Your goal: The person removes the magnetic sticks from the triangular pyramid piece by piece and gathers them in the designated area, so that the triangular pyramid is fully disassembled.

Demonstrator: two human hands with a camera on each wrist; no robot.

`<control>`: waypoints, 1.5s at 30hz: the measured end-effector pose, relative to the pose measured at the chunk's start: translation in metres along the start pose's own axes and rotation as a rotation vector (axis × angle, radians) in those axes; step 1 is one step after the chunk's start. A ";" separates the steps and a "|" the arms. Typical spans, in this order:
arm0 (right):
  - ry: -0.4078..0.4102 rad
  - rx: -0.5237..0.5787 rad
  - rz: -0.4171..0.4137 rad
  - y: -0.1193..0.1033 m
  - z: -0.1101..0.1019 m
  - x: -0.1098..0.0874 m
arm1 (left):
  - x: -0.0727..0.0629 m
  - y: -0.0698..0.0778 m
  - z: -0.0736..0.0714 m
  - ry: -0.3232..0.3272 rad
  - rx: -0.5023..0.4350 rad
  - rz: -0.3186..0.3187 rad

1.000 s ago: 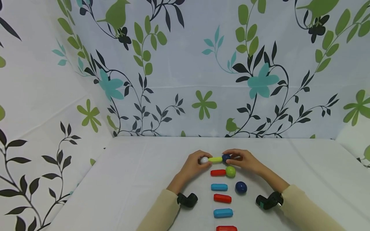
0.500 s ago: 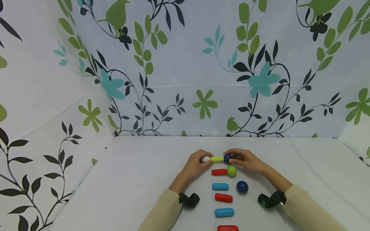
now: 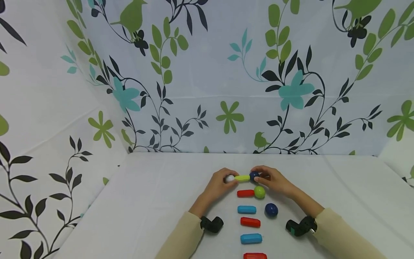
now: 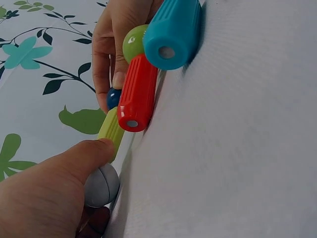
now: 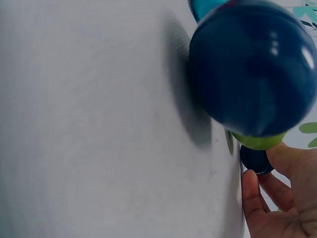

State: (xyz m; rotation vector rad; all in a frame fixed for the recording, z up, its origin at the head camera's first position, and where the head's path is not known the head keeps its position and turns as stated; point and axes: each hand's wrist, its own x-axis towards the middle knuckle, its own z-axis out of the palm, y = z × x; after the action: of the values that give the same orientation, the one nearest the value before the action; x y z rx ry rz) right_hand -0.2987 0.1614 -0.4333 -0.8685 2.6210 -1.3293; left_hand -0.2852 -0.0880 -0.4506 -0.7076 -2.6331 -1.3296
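At the far part of the table, a yellow-green magnetic rod (image 3: 242, 178) lies between a white ball (image 3: 229, 178) and a dark blue ball (image 3: 254, 176), all in one line. My left hand (image 3: 220, 183) holds the white ball, its fingers around it; in the left wrist view the thumb (image 4: 96, 151) reaches onto the rod's near end. My right hand (image 3: 273, 180) pinches the dark blue ball between thumb and fingers. Just nearer lies a red magnetic rod (image 3: 245, 193) with a green ball (image 3: 259, 192) against its right end.
Below these, a column of blue and red rods runs toward me: a blue rod (image 3: 247, 209), a red rod (image 3: 250, 222), another blue rod (image 3: 251, 238) and another red rod (image 3: 255, 255). A second dark blue ball (image 3: 271, 210) sits right of the column. A patterned cloth (image 3: 200, 136) hangs behind.
Both hands keep their hold on the two balls at the yellow-green rod's ends. The right wrist has shifted very slightly left over the last half second.
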 end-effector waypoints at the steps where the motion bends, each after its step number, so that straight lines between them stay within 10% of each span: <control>1: 0.005 -0.001 0.008 -0.001 0.001 0.000 | 0.000 0.000 0.000 0.002 0.002 0.001; 45: 0.186 0.124 0.232 0.007 -0.002 -0.011 | 0.000 -0.004 0.001 -0.009 0.009 0.043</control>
State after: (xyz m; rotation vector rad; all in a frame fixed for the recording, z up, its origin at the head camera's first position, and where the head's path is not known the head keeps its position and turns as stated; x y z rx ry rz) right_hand -0.2936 0.1720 -0.4394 -0.4268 2.6362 -1.5516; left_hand -0.2870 -0.0892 -0.4545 -0.7663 -2.6132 -1.3061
